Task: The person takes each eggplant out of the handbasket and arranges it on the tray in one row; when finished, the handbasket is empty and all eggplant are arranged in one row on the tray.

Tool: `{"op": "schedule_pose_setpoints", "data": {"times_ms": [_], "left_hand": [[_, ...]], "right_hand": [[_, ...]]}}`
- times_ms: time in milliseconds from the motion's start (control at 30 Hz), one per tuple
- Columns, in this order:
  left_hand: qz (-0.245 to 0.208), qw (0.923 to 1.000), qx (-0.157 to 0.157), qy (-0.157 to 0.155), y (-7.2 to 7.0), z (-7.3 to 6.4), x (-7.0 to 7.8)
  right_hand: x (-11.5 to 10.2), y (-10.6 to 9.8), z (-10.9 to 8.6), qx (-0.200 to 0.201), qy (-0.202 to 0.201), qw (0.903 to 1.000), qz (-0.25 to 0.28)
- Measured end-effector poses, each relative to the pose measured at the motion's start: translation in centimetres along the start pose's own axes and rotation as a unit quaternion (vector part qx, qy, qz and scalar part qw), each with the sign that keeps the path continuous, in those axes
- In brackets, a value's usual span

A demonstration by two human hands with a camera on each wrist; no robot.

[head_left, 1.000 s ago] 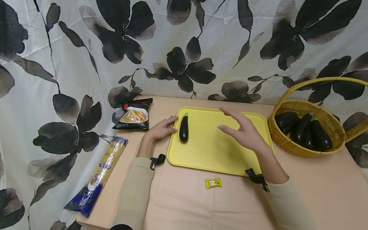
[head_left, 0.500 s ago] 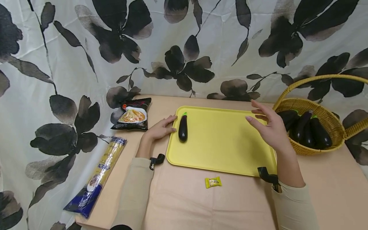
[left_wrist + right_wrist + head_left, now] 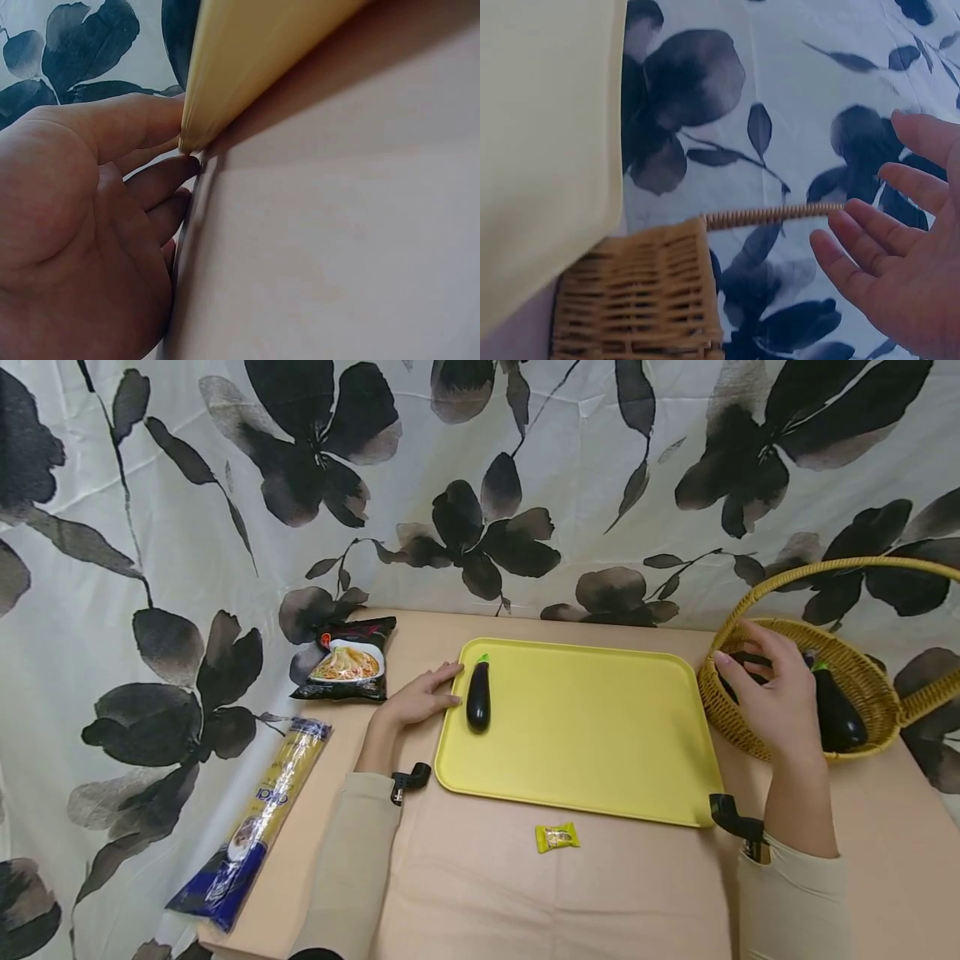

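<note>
My left hand rests at the left edge of the yellow tray, its fingertips touching the rim. In the left wrist view that same hand has its fingers against the tray's edge. On the tray's left side lies one small dark eggplant with a green stem end. Over the wicker basket hovers my right hand, fingers loosely bent and holding nothing. Eggplants lie in the basket, some partly hidden behind this hand. The right wrist view shows the fingers spread apart near the basket.
A small yellow-wrapped packet lies in front of the tray. At the left are a black noodle packet and a long pasta bag. The basket's tall handle arches over it, and a floral curtain hangs behind.
My right hand has moved rightward from above the tray to over the basket. My left hand and the eggplant on the tray have stayed in place.
</note>
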State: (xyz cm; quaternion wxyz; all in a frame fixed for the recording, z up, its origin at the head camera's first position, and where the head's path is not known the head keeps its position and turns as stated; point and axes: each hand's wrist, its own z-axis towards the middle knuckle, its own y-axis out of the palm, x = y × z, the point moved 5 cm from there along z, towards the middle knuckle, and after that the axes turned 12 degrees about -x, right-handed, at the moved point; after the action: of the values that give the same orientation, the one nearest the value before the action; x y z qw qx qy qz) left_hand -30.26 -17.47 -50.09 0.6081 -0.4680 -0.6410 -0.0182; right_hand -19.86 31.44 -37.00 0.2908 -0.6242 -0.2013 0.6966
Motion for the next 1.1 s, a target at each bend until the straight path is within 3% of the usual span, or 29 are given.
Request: {"op": "schedule_pose_setpoints", "data": {"times_ms": [167,367,867,1100], "left_hand": [[0.002,1.0,-0.001,0.002,0.0,0.1,-0.1],[-0.004,1.0,-0.001,0.005,0.0,0.1,0.0],[-0.001,1.0,0.001,-0.002,0.0,-0.2,0.0],[-0.002,1.0,0.001,-0.002,0.1,-0.2,0.1]], "right_hand": [[1.9,-1.3,0.0,0.007,0.056,0.9983,-0.012],[4.0,-1.6,0.4,-0.009,0.09,0.9958,-0.017],[8.1,-0.3,1.5,-0.056,0.111,0.992,-0.021],[8.9,-0.1,2.0,-0.082,0.117,0.9895,-0.02]]}}
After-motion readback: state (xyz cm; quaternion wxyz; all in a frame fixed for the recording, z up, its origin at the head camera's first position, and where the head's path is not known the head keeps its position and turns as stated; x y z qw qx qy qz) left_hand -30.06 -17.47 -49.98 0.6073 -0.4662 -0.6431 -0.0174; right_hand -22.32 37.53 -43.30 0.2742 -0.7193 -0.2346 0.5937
